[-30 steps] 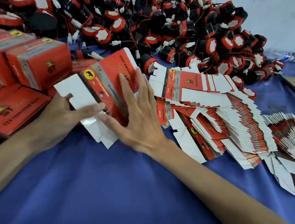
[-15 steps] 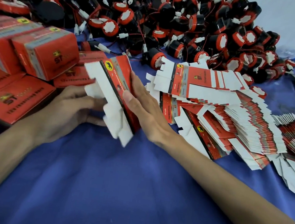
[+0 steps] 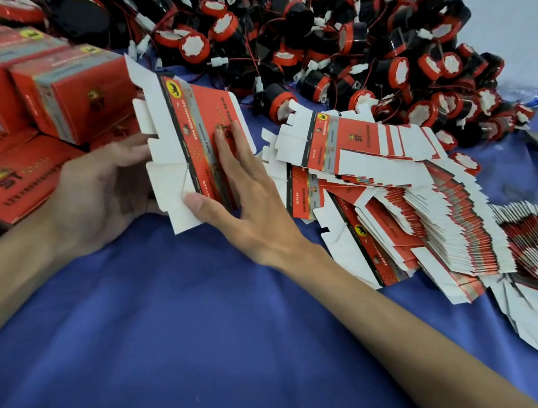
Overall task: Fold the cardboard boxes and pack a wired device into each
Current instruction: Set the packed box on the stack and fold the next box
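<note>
Box blank [image 3: 188, 116] tilted between left hand [image 3: 104, 187], flat right hand [image 3: 253, 208].

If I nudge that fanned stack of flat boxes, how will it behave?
Likely slides apart: the flat boxes already lie fanned and loose. Each looks thin and light, so it probably flexes at its creases. Glossy print suggests slippery faces.

At your 11 o'clock the box blank [image 3: 196, 145] is thin card: printed face faintly glossy, white flaps matt. The folded boxes [image 3: 68, 96] at 9 show the same sheen. The wired devices [image 3: 284, 33] at 12 are shiny black and red plastic. The blue cloth [image 3: 208, 333] at 6 is matt and smooth.
</note>
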